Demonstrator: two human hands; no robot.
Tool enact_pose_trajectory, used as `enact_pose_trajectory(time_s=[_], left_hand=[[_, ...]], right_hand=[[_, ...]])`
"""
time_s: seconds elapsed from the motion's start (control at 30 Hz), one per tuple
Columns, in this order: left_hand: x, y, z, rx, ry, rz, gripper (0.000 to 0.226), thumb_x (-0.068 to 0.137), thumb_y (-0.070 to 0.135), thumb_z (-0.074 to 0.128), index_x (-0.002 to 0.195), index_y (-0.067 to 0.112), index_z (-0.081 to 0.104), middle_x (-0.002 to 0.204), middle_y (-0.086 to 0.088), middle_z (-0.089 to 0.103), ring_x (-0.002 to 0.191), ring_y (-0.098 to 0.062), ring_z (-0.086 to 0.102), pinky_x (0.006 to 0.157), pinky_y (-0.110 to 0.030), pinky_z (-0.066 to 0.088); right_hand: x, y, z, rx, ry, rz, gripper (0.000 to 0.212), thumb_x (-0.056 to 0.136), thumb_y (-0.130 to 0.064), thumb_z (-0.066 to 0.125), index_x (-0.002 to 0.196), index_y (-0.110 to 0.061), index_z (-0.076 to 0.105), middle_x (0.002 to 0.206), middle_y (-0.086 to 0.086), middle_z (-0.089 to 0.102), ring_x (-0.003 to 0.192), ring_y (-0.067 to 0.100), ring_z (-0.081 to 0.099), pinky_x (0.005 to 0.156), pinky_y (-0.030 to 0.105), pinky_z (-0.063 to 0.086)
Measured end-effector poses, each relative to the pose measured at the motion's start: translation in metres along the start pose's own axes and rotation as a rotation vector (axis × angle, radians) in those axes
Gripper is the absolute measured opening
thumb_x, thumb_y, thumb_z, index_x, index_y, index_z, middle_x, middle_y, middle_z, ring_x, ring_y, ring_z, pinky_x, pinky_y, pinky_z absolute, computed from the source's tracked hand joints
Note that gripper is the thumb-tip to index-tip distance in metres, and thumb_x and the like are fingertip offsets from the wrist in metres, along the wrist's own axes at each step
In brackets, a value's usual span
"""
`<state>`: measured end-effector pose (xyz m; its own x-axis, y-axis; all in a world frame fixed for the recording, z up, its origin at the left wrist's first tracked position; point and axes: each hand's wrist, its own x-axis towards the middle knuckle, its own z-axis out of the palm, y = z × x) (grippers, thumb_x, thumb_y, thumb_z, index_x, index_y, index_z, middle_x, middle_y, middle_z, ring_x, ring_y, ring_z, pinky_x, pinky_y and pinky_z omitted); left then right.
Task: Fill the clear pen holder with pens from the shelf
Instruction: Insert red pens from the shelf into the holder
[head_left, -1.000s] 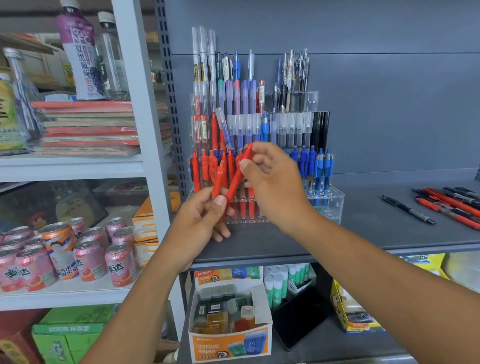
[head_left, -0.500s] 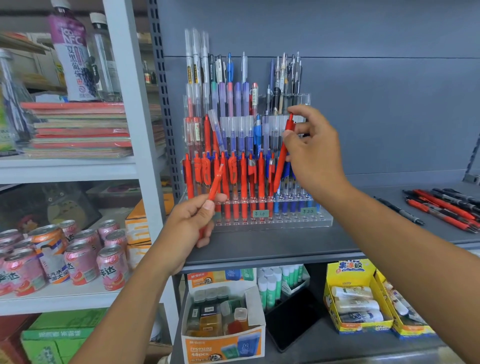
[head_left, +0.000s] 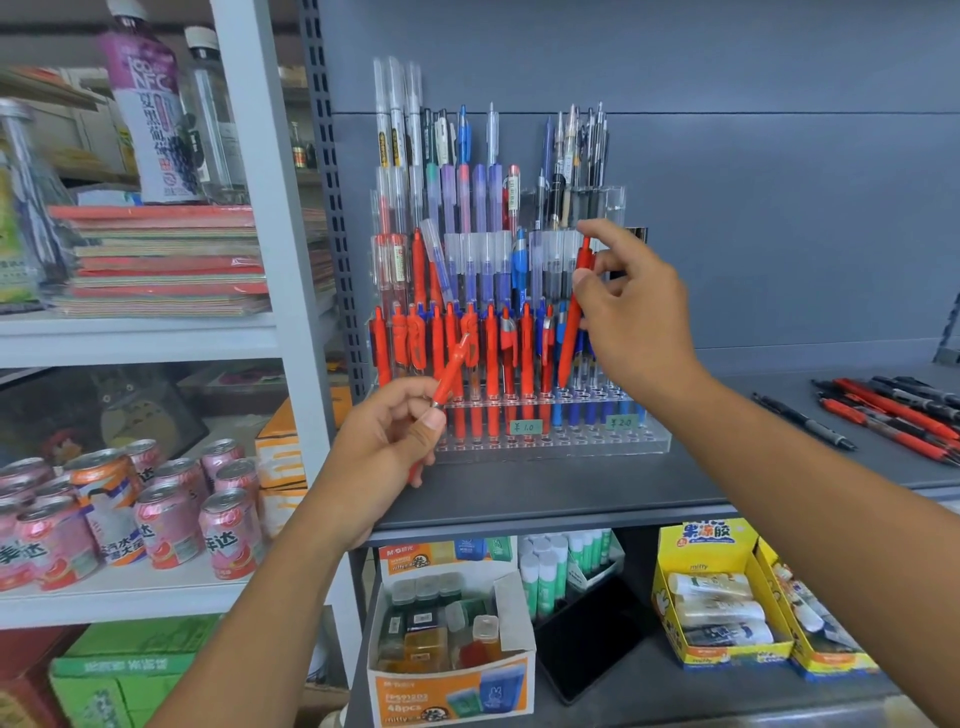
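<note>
Price tags "¥1.0" (head_left: 525, 427) and "¥2.0" (head_left: 621, 422) are read on the front of the clear pen holder (head_left: 639, 441), stood on the grey shelf (head_left: 571, 488); "48pcs" is printed on an orange box (head_left: 452, 691) below. Two red pens are held, one per hand. The first red pen (head_left: 570, 332) is pinched by the right hand (head_left: 634, 312) near-upright, clicker up, tip down among the holder's front rows. The second red pen (head_left: 451, 371) is pinched between thumb and forefinger of the left hand (head_left: 384, 447), slanted up-right just before the holder.
</note>
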<state>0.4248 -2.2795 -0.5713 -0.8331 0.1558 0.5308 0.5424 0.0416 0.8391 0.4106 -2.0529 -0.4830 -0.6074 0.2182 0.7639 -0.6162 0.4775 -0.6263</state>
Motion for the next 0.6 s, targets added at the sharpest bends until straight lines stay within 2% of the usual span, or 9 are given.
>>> enact_pose_trajectory(time_s=[0.07, 0.2, 0.33, 0.4, 0.47, 0.6], left_hand=[[0.000, 0.001, 0.000, 0.003, -0.004, 0.010, 0.024, 0.096, 0.006, 0.056, 0.111, 0.024, 0.059, 0.069, 0.007, 0.058, 0.064, -0.016, 0.053, 0.050, -0.031, 0.045], [-0.001, 0.001, -0.001, 0.036, -0.015, 0.030, 0.023, 0.096, 0.008, 0.056, 0.112, 0.025, 0.056, 0.070, 0.008, 0.058, 0.064, -0.016, 0.054, 0.054, -0.031, 0.045], [-0.001, 0.000, -0.001, 0.052, -0.017, 0.018, 0.020, 0.096, 0.011, 0.057, 0.110, 0.025, 0.057, 0.070, 0.009, 0.064, 0.063, -0.014, 0.056, 0.057, -0.025, 0.045], [-0.001, 0.000, 0.000, 0.053, -0.018, 0.016, 0.019, 0.095, 0.013, 0.057, 0.109, 0.026, 0.058, 0.070, 0.009, 0.066, 0.064, -0.013, 0.057, 0.058, -0.023, 0.046], [-0.001, 0.000, 0.000, 0.047, -0.017, 0.023, 0.019, 0.095, 0.012, 0.057, 0.108, 0.027, 0.058, 0.070, 0.009, 0.066, 0.063, -0.013, 0.056, 0.060, -0.022, 0.046], [-0.001, 0.000, 0.000, 0.037, -0.022, 0.042, 0.019, 0.096, 0.011, 0.056, 0.107, 0.025, 0.057, 0.069, 0.009, 0.066, 0.063, -0.012, 0.056, 0.069, -0.021, 0.048]], right_hand=[[0.002, 0.002, 0.000, -0.020, -0.006, 0.002, 0.042, 0.098, -0.007, 0.054, 0.135, -0.029, 0.056, 0.085, -0.004, 0.049, 0.062, 0.019, 0.044, 0.064, 0.042, 0.057], [-0.002, 0.004, 0.001, -0.055, -0.064, -0.009, 0.042, 0.098, -0.006, 0.054, 0.133, -0.028, 0.057, 0.095, 0.011, 0.055, 0.060, 0.026, 0.047, 0.054, 0.025, 0.051], [-0.009, 0.013, 0.006, -0.084, -0.101, 0.007, 0.039, 0.096, -0.005, 0.056, 0.128, -0.027, 0.060, 0.093, 0.002, 0.055, 0.069, 0.033, 0.058, 0.058, 0.028, 0.050], [-0.013, 0.017, 0.007, -0.122, -0.114, 0.022, 0.037, 0.096, -0.006, 0.057, 0.126, -0.026, 0.061, 0.094, -0.005, 0.054, 0.074, 0.029, 0.062, 0.066, 0.029, 0.054], [-0.016, 0.021, 0.008, -0.163, -0.125, 0.018, 0.036, 0.094, -0.005, 0.058, 0.124, -0.024, 0.063, 0.097, -0.006, 0.055, 0.077, 0.025, 0.064, 0.076, 0.036, 0.057], [-0.021, 0.023, 0.008, -0.204, -0.124, -0.011, 0.037, 0.094, -0.004, 0.057, 0.127, -0.020, 0.061, 0.101, -0.004, 0.054, 0.066, 0.011, 0.054, 0.073, 0.029, 0.051]])
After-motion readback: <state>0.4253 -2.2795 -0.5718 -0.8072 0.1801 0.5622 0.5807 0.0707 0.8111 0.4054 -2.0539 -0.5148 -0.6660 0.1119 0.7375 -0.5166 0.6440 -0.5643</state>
